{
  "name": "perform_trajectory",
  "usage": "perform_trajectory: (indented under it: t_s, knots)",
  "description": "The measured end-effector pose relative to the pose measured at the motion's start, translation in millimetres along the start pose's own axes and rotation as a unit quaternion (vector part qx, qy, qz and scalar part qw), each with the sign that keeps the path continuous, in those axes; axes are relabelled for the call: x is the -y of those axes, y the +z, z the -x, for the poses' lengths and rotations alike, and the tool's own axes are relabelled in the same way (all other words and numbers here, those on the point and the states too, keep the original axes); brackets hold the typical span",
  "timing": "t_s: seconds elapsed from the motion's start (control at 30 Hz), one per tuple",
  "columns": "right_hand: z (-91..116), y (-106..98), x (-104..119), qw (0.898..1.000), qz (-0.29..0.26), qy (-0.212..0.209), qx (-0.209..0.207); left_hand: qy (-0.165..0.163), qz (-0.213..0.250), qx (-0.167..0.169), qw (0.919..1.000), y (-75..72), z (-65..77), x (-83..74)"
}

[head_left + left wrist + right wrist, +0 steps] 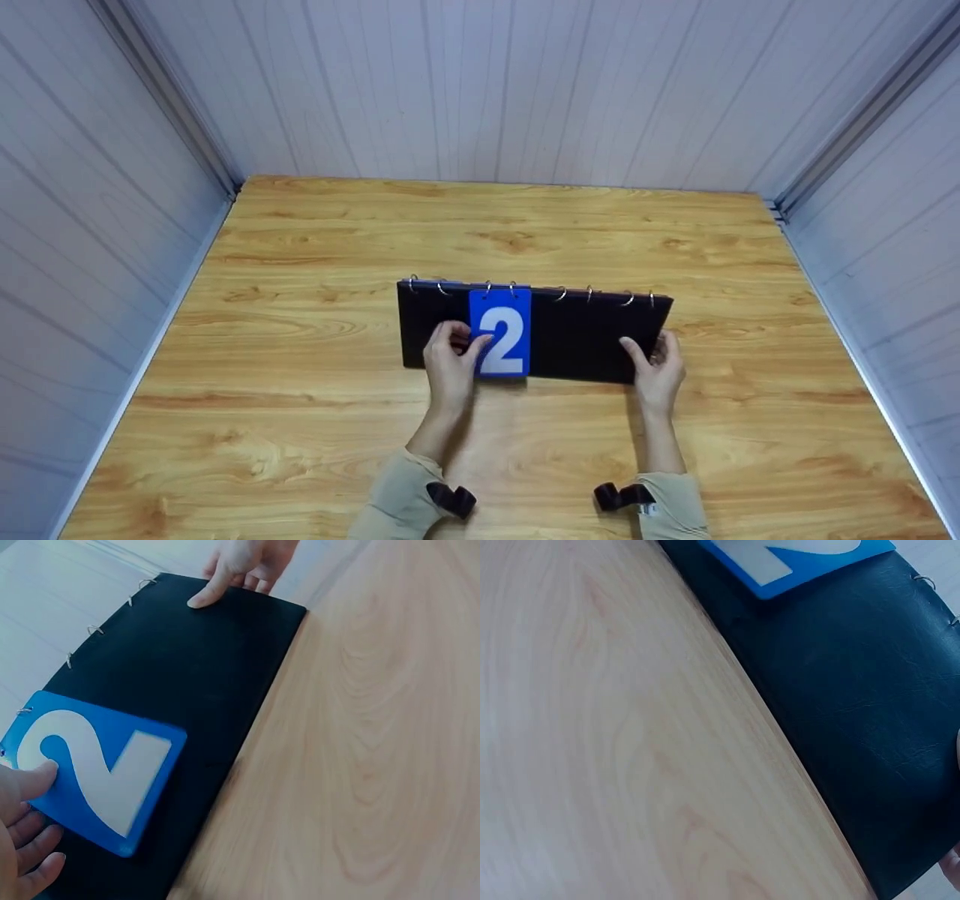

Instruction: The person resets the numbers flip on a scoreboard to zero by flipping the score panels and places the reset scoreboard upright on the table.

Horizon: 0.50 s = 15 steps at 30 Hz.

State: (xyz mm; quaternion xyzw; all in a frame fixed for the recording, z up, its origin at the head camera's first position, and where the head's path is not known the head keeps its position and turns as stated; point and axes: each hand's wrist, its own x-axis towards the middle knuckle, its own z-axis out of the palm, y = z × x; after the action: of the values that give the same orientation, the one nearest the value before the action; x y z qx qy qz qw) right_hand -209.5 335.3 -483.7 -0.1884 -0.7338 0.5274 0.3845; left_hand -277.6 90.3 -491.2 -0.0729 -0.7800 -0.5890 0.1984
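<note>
A black flip scoreboard stands on the wooden table, metal rings along its top edge. From two of the rings hangs a blue number card with a white 2. My left hand pinches the card's left edge, thumb on its front; the left wrist view shows the thumb over the figure and the other fingers beside and behind the card. With the thumb on the front and the fingers behind, my right hand grips the board's right end. Only bits of that hand's fingers show in the right wrist view.
The wooden table stretches around the board on every side. Pale panelled walls enclose it at the back, left and right. A black strap sits on the left sleeve and another black strap on the right.
</note>
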Motion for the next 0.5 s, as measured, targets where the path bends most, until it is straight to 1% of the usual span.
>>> perform_trajectory:
  t_s: [0.17,0.27,0.37,0.4,0.5]
  knots:
    - [0.9,0.6,1.9,1.0,0.01,-0.009,-0.004,-0.051,0.032,0.004,0.9982,-2.6,-0.4,-5.2]
    - [0.5,0.6,2.3,1.0,0.008,-0.013,-0.004,-0.057,0.037,0.013,0.9976,-6.1,0.1,-9.8]
    - [0.2,0.7,2.2,1.0,0.008,-0.016,-0.005,-0.039,0.021,0.027,0.9986,-10.9,1.3,-15.8]
    - [0.1,0.7,2.1,1.0,0.007,-0.016,-0.005,-0.028,0.009,0.033,0.999,-12.8,1.9,-18.2]
    - [0.3,1.0,2.0,1.0,0.007,-0.014,-0.006,0.017,-0.036,0.047,0.9981,-18.8,3.5,-25.8]
